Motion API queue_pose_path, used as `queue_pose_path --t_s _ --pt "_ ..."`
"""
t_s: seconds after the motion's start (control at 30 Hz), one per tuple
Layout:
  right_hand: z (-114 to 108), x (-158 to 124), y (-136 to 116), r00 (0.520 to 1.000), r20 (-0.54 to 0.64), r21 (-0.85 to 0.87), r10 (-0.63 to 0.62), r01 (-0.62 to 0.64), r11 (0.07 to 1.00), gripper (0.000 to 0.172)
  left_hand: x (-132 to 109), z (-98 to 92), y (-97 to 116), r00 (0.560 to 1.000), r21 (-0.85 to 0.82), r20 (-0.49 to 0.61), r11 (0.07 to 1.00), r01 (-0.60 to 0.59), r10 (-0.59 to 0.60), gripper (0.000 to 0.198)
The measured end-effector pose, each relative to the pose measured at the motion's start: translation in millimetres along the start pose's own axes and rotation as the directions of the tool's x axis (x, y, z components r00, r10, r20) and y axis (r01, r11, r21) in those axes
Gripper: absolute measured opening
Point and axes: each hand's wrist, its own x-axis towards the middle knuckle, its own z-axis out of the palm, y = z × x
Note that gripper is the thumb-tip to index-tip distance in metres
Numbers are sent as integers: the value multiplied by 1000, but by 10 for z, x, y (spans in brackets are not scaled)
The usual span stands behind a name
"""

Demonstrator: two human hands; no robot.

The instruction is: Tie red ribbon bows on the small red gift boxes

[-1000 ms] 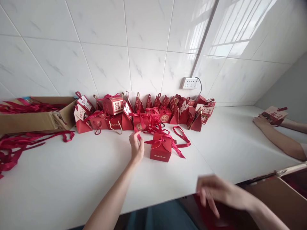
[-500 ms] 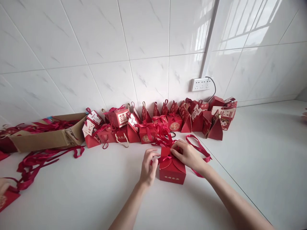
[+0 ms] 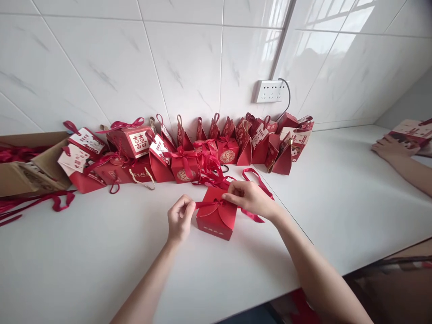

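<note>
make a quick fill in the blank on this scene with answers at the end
The left hand pinches a red ____ that runs over the near box. The white socket strip is fixed to the tiled ____. The cardboard carton is cut off by the picture's ____ edge.

Missing words: ribbon, wall, left.

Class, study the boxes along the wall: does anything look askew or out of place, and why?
One red box with a square white label appears perched, slightly tilted, atop other boxes, unlike most, which stand on the table. Loose ribbons lie tangled in front of the row.
</note>
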Motion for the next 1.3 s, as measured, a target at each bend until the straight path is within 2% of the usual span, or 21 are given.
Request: queue_pose_path --t_s 0.1,0.17,0.27,0.33,0.43,0.53,0.6,0.67,0.77,0.83,0.93,1.07,1.2,1.3 --pt "-56 -22 -9 997 70 71 42 -47 996 34 -2 27 27 987 154 -123 984 -85 105 25" --pt "-96 -39 -28 986 146 90 82 -96 991 30 1 35 23 961 242 -181 956 -163 210 22" --pt "-153 -67 -62 945 298 78 134 -164 983 25 7 21 -3 910 306 -222 911 -276 351 17" --pt "-167 -79 -85 914 384 68 134 -173 983 24 4 4 -13 888 308 -245 900 -309 389 15" --pt "-146 -79 -101 897 432 103 94 -153 983 25 -6 -15 10 913 218 -268 943 -253 307 15" --pt "-128 -67 -73 910 405 118 85 -144 982 25 -11 -25 58 966 31 -240 995 -95 99 23" --pt "-139 -61 -37 908 410 137 89 -158 978 26 -13 -33 74 977 -127 -211 992 -4 -23 31" --pt "-165 -58 -3 915 395 183 82 -166 969 28 -19 -44 69 979 -256 -183 966 37 -86 34" --pt "-195 -55 40 920 387 271 66 -182 945 40 -35 -56 44 981 -282 -171 958 45 -96 31" --pt "-198 -53 68 888 455 310 58 -220 925 53 -43 -57 39 980 -237 -182 971 34 -79 29" --pt "-186 -47 106 834 543 258 100 -278 925 64 -38 -49 61 981 -201 -185 979 17 -55 27" --pt "-179 -25 120 796 588 188 144 -308 933 65 -15 -48 98 986 -190 -163 982 1 -32 24" --pt "-180 2 140 847 530 250 33 -193 949 55 -8 -71 91 992 -247 -73 966 81 -102 29" --pt "-167 8 152 875 484 328 5 -186 926 50 -7 -91 84 961 -334 125 901 276 -248 39"
